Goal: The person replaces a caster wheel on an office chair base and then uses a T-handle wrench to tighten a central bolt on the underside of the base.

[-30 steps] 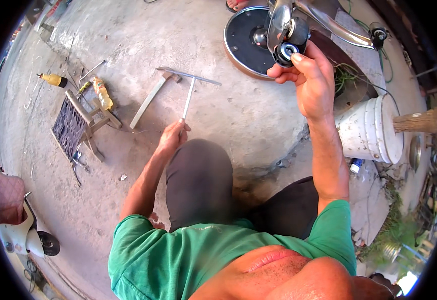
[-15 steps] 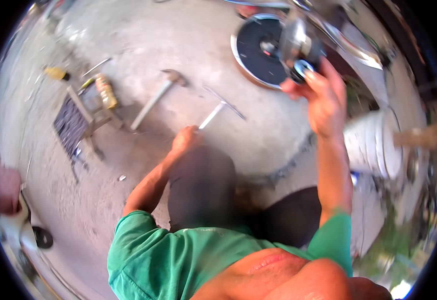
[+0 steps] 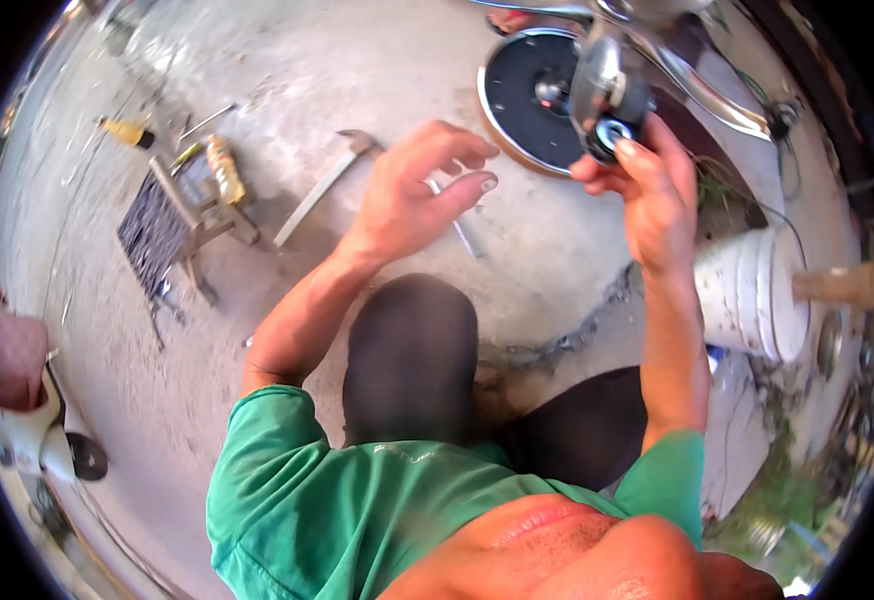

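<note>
My left hand (image 3: 412,195) is raised over the concrete floor, its fingers apart and curved, with nothing in them. Behind it lies a T-handle wrench (image 3: 465,236), mostly hidden by the hand. On the right, my right hand (image 3: 659,190) is closed around a black round part with a pale metal ring (image 3: 614,134) at its end. A shiny rounded metal cover (image 3: 595,82) is right above the part; whether the two are joined I cannot tell. Beyond them sits a black disc with a bright rim (image 3: 517,100) and a hub in its middle.
A hammer (image 3: 322,185) lies left of my left hand. Farther left are a low stool with a woven seat (image 3: 147,230), a yellow bottle (image 3: 225,170) and a yellow-handled tool (image 3: 127,132). Curved chrome tubing (image 3: 697,85) spans the upper right. A white bucket (image 3: 752,290) stands at the right.
My left hand has let go of the T-handle wrench and risen up and to the right, fingers spread. My right hand still holds the black round part in nearly the same place.
</note>
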`<state>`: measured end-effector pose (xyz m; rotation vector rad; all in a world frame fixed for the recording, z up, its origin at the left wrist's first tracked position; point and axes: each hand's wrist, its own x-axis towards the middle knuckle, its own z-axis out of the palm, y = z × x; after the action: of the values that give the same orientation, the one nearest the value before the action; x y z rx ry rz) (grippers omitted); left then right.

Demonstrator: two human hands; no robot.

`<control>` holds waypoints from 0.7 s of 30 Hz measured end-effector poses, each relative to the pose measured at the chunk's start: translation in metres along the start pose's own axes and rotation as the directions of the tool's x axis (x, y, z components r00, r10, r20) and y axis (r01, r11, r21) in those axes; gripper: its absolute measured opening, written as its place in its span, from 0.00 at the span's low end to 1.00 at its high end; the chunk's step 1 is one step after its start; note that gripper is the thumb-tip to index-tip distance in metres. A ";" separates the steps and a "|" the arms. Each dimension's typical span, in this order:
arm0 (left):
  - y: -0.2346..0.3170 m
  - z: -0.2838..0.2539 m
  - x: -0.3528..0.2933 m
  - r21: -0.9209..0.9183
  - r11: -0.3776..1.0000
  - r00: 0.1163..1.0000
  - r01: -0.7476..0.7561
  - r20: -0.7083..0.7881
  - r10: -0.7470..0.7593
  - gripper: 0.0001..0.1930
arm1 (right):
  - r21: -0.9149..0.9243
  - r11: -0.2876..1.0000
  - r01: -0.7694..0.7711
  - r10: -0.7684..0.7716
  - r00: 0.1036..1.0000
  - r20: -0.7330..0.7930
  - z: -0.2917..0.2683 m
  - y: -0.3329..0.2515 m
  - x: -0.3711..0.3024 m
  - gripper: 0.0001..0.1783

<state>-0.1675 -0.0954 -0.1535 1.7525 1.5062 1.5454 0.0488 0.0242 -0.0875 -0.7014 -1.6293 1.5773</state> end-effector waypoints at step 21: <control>0.046 0.034 0.051 -0.065 0.962 0.963 -0.267 -0.045 0.264 0.19 | 0.029 0.999 0.025 -0.027 0.999 0.037 -0.011 -0.001 -0.005 0.26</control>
<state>-0.1250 -0.0561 -0.1035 1.9590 1.2543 1.7436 0.0609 0.0268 -0.0878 -0.6364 -1.6335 1.6012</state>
